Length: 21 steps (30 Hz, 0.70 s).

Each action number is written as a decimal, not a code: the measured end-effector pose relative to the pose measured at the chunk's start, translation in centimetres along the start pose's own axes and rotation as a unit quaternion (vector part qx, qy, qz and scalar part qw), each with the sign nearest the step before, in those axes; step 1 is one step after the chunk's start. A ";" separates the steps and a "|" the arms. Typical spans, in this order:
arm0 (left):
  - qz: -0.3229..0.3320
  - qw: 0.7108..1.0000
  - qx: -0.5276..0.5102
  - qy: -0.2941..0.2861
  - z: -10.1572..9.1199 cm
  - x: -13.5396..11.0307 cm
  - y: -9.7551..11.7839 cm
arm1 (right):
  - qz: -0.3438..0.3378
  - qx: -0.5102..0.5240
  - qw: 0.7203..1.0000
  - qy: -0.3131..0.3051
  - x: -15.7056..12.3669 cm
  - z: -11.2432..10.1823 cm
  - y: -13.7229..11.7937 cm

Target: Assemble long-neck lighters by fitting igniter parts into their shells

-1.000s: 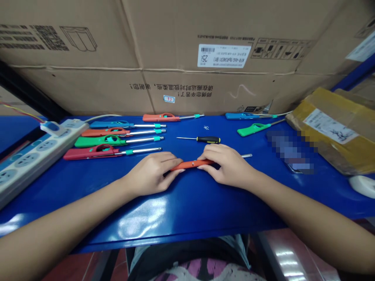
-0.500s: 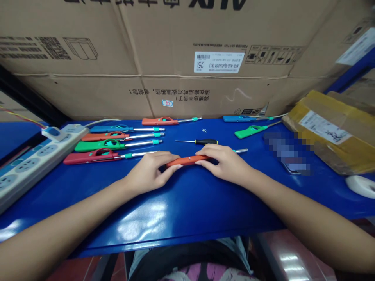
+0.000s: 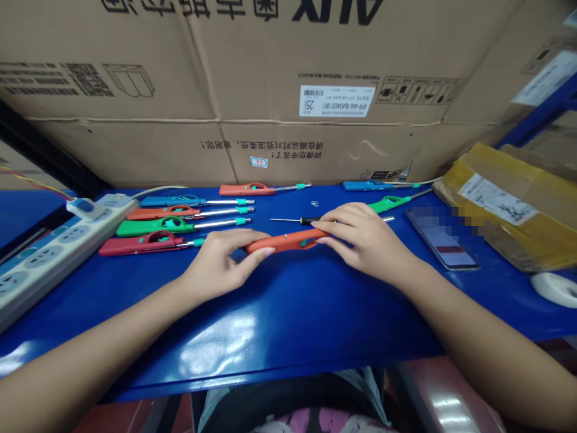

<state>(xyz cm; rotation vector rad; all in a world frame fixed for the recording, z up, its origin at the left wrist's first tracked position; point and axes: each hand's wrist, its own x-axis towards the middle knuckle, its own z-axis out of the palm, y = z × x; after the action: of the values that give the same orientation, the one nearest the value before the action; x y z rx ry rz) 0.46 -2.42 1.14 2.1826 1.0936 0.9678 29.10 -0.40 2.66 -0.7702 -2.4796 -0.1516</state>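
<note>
Both my hands hold one orange long-nozzle lighter (image 3: 285, 242) just above the blue table (image 3: 288, 313). My left hand (image 3: 220, 264) pinches its handle end, fingers curled. My right hand (image 3: 360, 240) grips the other half, fingers closed over it, and the metal nozzle sticks out to the right past that hand. A small screwdriver with a black handle (image 3: 295, 220) lies just behind the lighter.
Several lighters lie in a row at the left (image 3: 180, 225), one orange lighter (image 3: 261, 189) and a blue one (image 3: 374, 185) at the back, a green one (image 3: 390, 203) by my right hand. A power strip (image 3: 49, 249) is left, a phone (image 3: 439, 237), taped parcel (image 3: 509, 204) and tape roll (image 3: 554, 287) right. Cardboard boxes (image 3: 270, 90) wall the back.
Both hands have lifted the orange lighter and turned it, moving it slightly away from me; its trigger opening now shows. The view has tilted up a little.
</note>
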 end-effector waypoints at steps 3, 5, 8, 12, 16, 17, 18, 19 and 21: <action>-0.242 0.933 -0.263 -0.042 1.1 0.2 0.7 | -0.039 0.001 0.998 -0.039 0.0 0.0 -0.2; -0.320 0.875 -0.357 -0.064 1.8 0.2 0.9 | -0.072 0.000 0.996 -0.053 -0.1 0.5 -0.4; -0.343 0.860 -0.368 -0.089 2.3 0.2 0.8 | -0.090 0.013 0.995 -0.028 -0.3 1.6 -0.8; -0.188 0.958 -0.214 -0.036 2.1 -0.1 0.6 | -0.033 0.073 0.997 -0.008 -0.3 2.5 -1.1; 0.059 0.998 0.000 0.037 1.6 -0.5 0.3 | 0.002 0.121 0.993 -0.015 -0.4 2.6 -1.3; 0.094 0.994 0.023 0.041 1.6 -0.6 0.3 | 0.002 0.127 0.992 -0.017 -0.4 2.6 -1.4; 0.117 0.992 0.034 0.040 1.7 -0.7 0.3 | 0.004 0.129 0.991 -0.020 -0.4 2.6 -1.5; 0.132 0.990 0.038 0.037 1.8 -0.8 0.4 | 0.011 0.130 0.991 -0.023 -0.4 2.7 -1.7; 0.149 0.987 0.040 0.035 2.0 -1.0 0.5 | 0.031 0.121 0.992 -0.026 -0.5 2.8 -2.1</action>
<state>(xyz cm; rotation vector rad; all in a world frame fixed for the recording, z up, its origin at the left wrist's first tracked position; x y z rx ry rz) 1.83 -3.73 -0.07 2.4427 0.8641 1.1527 27.00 -1.66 0.16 -0.7541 -2.4587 0.1920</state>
